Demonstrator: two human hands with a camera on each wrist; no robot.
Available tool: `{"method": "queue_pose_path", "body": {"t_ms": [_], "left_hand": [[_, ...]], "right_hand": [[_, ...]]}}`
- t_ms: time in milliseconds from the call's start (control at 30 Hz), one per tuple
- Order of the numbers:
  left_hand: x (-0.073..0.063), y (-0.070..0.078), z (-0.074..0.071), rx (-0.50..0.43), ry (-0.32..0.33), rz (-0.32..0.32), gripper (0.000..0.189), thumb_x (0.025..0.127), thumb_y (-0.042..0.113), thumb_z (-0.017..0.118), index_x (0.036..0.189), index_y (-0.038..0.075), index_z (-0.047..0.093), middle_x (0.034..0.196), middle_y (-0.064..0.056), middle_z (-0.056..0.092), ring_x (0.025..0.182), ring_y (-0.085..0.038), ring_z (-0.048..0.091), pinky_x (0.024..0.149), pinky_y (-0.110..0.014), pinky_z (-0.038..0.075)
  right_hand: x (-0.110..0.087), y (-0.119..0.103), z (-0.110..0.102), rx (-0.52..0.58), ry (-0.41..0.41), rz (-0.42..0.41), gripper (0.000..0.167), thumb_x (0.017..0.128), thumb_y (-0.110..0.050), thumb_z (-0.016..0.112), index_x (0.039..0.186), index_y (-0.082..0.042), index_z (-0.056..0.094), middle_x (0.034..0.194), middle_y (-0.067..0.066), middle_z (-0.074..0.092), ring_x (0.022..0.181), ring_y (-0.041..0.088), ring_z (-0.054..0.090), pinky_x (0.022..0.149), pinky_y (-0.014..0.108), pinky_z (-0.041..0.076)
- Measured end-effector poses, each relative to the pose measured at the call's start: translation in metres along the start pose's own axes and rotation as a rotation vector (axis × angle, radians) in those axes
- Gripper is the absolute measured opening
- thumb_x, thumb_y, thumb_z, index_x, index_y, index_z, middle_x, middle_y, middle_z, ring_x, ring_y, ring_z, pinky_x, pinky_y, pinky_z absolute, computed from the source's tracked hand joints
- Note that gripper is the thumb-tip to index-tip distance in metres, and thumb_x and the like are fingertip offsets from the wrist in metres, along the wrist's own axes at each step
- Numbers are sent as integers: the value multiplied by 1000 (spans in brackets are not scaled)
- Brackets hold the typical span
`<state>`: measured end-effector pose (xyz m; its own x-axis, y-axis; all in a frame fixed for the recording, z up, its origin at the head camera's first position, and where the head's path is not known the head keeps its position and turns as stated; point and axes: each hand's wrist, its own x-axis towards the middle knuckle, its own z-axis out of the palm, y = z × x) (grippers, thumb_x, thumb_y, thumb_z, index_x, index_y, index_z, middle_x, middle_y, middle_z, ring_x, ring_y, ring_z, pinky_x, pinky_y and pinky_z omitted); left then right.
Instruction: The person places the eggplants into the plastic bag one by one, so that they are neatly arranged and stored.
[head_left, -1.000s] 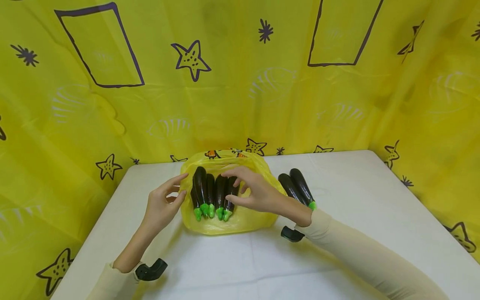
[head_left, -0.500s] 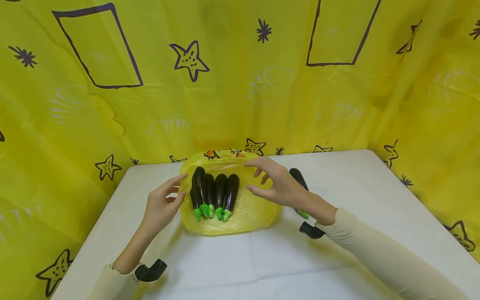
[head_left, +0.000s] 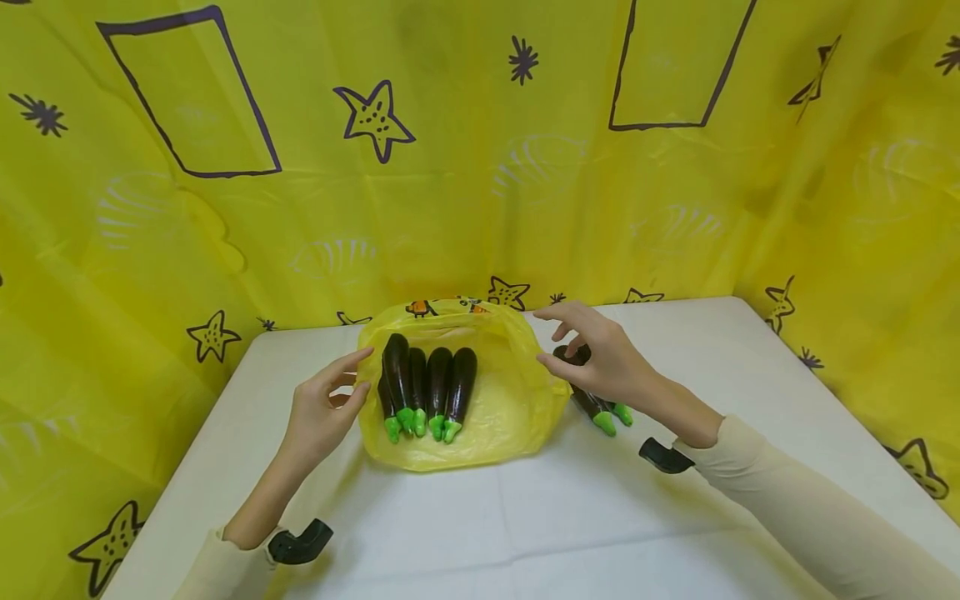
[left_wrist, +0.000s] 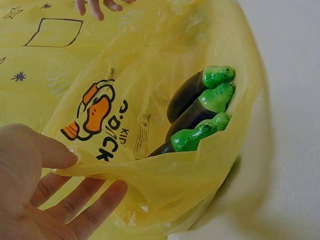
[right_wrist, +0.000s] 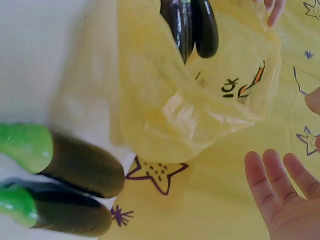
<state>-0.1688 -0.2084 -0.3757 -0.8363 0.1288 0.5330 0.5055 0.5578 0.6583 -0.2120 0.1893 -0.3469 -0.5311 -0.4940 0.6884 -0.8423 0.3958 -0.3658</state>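
A yellow plastic bag [head_left: 517, 417] lies on the white table with its mouth toward me, several dark eggplants [head_left: 461, 385] with green stems side by side in its left half. My left hand [head_left: 318, 412] holds the bag's left rim; in the left wrist view the thumb [left_wrist: 59, 154] lies inside the film and the fingers behind it. To the right of the bag, my right hand [head_left: 611, 358] hovers over two more eggplants [head_left: 585, 402], partly hiding them. Its fingers are spread and hold nothing. In the right wrist view these eggplants [right_wrist: 87, 162] lie apart from the hand.
The white table [head_left: 435, 533] stands against a yellow curtain [head_left: 450, 208] printed with stars and fish. A dark wrist device [head_left: 300, 542] sits on the left wrist, another dark device [head_left: 666, 456] on the right. Duck print [left_wrist: 95, 112] shows on the bag.
My right hand has moved right, from over the eggplants inside the bag to above the two outside it. My left hand stays at the rim.
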Motion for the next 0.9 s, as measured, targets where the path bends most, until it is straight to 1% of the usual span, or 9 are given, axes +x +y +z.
{"method": "queue_pose_path", "body": {"t_ms": [200,433,567,700,833,900], "left_hand": [[0,1,-1,-6,1,-7,51,91,-11,70,138,9,66,127,-14,70,96,-29,71,72,-21,59],[1,2,0,-18,7,3,51,90,-12,70,137,8,66,127,-14,70,95,-29,71,72,-20,59],[1,3,0,-17,8,-2,51,90,-12,70,137,8,67,125,-15,70,94,-29,71,72,-20,59],[1,3,-1,-14,8,-5,50,90,-12,70,137,8,67,124,-15,71,94,-30,71,72,-20,59],[0,3,-1,-14,6,-1,50,91,-11,70,137,8,66,126,-15,70,95,-30,71,72,-20,59],[-1,3,-1,-16,5,-2,50,91,-11,70,137,8,66,128,-14,70,95,-30,71,72,-18,58]], "right_hand": [[-7,5,-7,-16,6,13,59,81,0,83,135,-5,60,130,11,63,88,17,66,59,35,61],[-13,8,-12,-37,-12,60,57,83,-1,83,136,-6,60,128,9,63,84,17,66,60,29,59],[-16,13,-16,-57,-23,73,58,84,-1,83,136,-4,59,130,11,63,86,16,64,61,33,60],[-20,21,-19,-60,-34,104,58,84,-1,82,137,-3,59,130,13,64,87,22,66,62,35,61],[-24,28,-23,-44,-46,165,57,85,-2,82,137,-2,59,130,13,64,87,30,68,62,36,61],[-26,31,-25,-44,-55,199,56,86,-3,81,137,-3,59,130,12,64,88,31,69,64,37,61]]}}
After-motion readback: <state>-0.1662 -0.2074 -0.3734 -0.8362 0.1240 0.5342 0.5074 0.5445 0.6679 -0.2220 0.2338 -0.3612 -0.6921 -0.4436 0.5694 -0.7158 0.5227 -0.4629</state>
